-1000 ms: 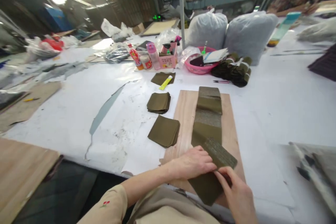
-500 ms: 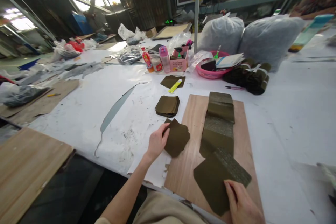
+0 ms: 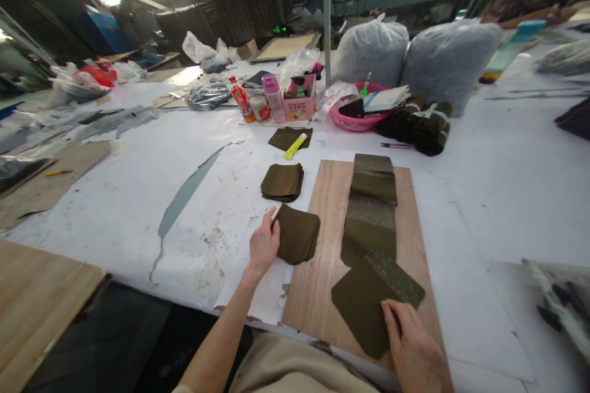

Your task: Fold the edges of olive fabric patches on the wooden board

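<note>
My left hand (image 3: 263, 244) rests against the left edge of a stack of olive-green fabric squares (image 3: 297, 234), its fingers curled on the top pieces. My right hand (image 3: 410, 344) lies flat, pressing on the nearest olive piece (image 3: 369, 304) on a wooden board (image 3: 327, 239). That piece sits turned at an angle, at the near end of a row of overlapping olive pieces (image 3: 372, 202) running up the board. A second stack of olive squares (image 3: 282, 182) lies farther back on the white table.
Behind the board are a yellow glue tube (image 3: 294, 146) on a fabric piece, bottles (image 3: 273, 98), a pink box (image 3: 300, 104), a pink basin (image 3: 357, 116), rolled dark fabric (image 3: 421, 123) and two grey bags (image 3: 405, 55). Another board (image 3: 37, 307) lies at the near left.
My left hand left the angled piece on the board, reached to the stack of squares at the left and now rests on its edge. My right hand stays on the angled piece.
</note>
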Tool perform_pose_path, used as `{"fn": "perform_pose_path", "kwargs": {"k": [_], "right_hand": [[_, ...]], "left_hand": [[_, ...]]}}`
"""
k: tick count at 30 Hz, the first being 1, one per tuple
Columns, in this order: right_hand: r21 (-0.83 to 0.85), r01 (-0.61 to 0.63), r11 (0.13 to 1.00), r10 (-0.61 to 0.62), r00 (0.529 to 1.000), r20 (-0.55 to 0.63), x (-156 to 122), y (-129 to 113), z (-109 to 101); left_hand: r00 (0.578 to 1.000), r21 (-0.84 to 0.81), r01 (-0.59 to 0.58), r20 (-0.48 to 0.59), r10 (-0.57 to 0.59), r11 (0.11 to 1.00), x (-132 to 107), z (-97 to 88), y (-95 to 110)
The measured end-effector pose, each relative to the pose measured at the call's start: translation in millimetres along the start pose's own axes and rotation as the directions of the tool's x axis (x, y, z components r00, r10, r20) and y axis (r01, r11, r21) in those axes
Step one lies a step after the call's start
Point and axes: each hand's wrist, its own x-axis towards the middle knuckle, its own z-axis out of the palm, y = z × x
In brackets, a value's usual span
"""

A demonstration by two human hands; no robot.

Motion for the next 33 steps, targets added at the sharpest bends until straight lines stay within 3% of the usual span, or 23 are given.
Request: {"fn": "perform_pose_path", "kwargs": {"k": [5,10,18,22,24,28,33], "right_hand": [[-0.005,0.013,1.0,-0.014,1.0,-0.028,0,-3,-2],[-0.007,0.002,1.0,-0.002,1.0,-0.027,0,-6,-4],[0.057,-0.033,0.998,0.034,0.999,-0.006,1,-10,-5],[0.145,-0.069,0.987,0.065,0.997,0.03,1,-14,-11],[0.169,-0.09,0.981,0.088,0.996,0.02,3,-16,-14],[0.083,-0.145,0.986,0.144,0.989,0.016,14,-19,-18],[-0.065,-0.183,0.981,0.186,0.982,0.046,26,-20,-13]], "left_hand": [[0.998,-0.204,0.059,0.02,-0.056,0.977,6,-2.0,1],[0.999,0.087,0.033,0.033,-0.036,0.996,-1,5.7,5],[0.996,0.417,-0.043,0.087,0.007,0.908,-10,1.1,24],[0.989,0.496,-0.141,0.032,0.144,0.857,-15,-6.3,27],[0.968,0.465,-0.245,0.076,0.237,0.851,-17,-4.0,20],[0.931,0.415,-0.361,0.22,0.293,0.835,-18,4.9,3],[0.915,0.416,-0.404,0.182,0.361,0.814,-15,0.5,2]]}}
